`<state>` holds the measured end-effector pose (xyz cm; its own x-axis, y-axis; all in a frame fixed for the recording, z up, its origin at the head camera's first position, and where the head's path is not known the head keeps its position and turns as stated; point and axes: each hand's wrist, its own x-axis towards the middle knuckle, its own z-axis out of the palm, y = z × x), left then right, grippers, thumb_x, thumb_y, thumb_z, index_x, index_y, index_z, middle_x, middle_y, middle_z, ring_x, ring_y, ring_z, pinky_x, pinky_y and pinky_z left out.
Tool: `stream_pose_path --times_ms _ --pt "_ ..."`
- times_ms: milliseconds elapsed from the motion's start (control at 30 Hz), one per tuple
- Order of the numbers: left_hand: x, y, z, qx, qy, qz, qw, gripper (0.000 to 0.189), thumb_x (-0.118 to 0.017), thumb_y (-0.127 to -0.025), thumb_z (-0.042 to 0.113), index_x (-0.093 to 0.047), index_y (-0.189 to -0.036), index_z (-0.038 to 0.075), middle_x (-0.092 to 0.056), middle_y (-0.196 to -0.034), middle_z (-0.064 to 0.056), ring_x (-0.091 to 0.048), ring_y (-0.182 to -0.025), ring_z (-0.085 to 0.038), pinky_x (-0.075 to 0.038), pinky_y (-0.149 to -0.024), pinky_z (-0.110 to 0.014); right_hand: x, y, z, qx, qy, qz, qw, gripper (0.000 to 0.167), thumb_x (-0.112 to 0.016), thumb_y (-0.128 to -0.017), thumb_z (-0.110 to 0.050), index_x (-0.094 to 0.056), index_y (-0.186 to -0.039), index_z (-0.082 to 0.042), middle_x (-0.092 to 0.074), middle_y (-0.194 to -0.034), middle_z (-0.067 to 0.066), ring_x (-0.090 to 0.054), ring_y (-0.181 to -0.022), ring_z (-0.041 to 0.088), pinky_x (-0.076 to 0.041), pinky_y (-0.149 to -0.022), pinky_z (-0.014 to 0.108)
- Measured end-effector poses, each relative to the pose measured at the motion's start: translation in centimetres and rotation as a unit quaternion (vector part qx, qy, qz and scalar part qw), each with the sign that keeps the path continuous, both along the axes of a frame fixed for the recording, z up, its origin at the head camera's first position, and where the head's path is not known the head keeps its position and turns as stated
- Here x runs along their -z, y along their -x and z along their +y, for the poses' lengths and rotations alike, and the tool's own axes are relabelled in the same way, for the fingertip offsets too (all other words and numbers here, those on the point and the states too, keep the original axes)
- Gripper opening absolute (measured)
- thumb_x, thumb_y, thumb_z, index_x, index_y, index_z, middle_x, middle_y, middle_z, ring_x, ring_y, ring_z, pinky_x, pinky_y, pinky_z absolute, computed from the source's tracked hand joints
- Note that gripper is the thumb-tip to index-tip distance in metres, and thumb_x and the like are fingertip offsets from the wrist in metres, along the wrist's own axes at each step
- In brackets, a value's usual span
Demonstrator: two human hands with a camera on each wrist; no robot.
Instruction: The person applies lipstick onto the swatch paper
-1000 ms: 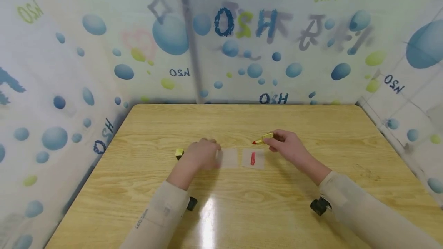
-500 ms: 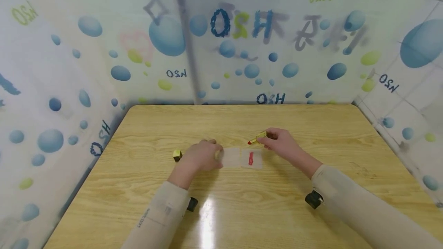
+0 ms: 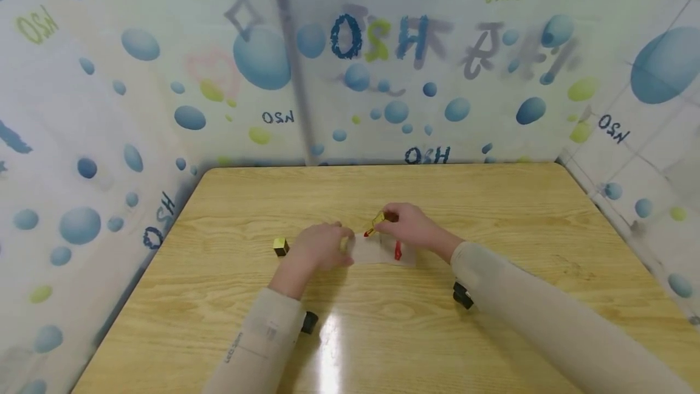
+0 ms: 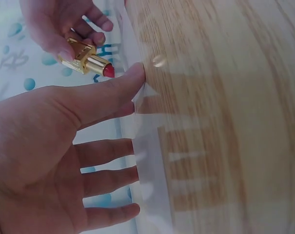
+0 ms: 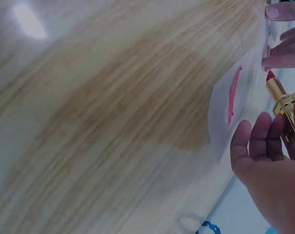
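Note:
My right hand (image 3: 412,224) pinches a gold lipstick (image 3: 375,222) between thumb and fingers, its red tip pointing down and left over the pale paper (image 3: 365,252). A thick red stroke (image 3: 398,250) marks the right part of that paper. At the left end, my left hand (image 3: 317,247) rests with thumb and fingertips on the paper. Its fingers look nearly straight in the left wrist view, where the lipstick (image 4: 88,58) hangs just beyond the thumb. From the right wrist, the red stroke (image 5: 232,96) shows beside the right hand's loosely bent outer fingers.
A small gold-and-black cap-like block (image 3: 281,247) stands on the wooden table (image 3: 459,345) left of the left hand. Behind the table rises a wall (image 3: 470,65) with blue and green drop shapes. Black wrist cameras hang under both sleeves.
My right hand has carried the lipstick left, from beyond the red stroke to over the paper's unmarked part. The left hand stays at the paper's left end.

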<state>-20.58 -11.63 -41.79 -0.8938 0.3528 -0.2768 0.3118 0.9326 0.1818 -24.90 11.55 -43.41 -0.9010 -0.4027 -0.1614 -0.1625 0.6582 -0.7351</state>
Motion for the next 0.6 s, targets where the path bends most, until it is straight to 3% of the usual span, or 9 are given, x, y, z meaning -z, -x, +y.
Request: stream_pose_path --times_ms 167,467,600 --pt "0.0 0.0 -0.1 -0.003 -0.003 -0.001 1.0 0.058 -0.08 -0.095 0.044 -0.064 -0.147 0.025 -0.048 -0.166 -0.014 -0.058 -0.143 -0.04 -0.052 -0.113 -0.057 0.1 0.2 -1.0 -0.011 -0.011 0.008 0.9998 0.036 -0.068 -0.103 -0.031 -0.07 -0.13 -0.007 -0.069 -0.117 0.01 -0.059 -0.099 0.021 -0.053 -0.087 0.035" --pt "-0.1 0.1 0.0 -0.005 0.0 0.004 1.0 0.059 -0.08 -0.095 0.046 -0.064 -0.148 0.025 -0.047 -0.167 -0.014 -0.059 -0.141 -0.04 -0.054 -0.111 -0.057 0.0 0.0 -1.3 -0.007 -0.006 0.012 0.9999 0.028 -0.067 -0.104 -0.029 -0.071 -0.122 -0.008 -0.068 -0.106 0.008 -0.055 -0.09 0.02 -0.048 -0.077 0.03" --pt "-0.1 0.0 -0.1 -0.006 0.002 0.003 1.0 0.058 -0.08 -0.095 0.046 -0.064 -0.147 0.025 -0.046 -0.167 -0.013 -0.059 -0.142 -0.039 -0.054 -0.111 -0.056 0.1 0.1 -1.4 -0.01 -0.012 0.011 0.9998 0.03 -0.068 -0.104 -0.03 -0.071 -0.123 -0.008 -0.068 -0.109 0.009 -0.056 -0.092 0.019 -0.049 -0.078 0.03"
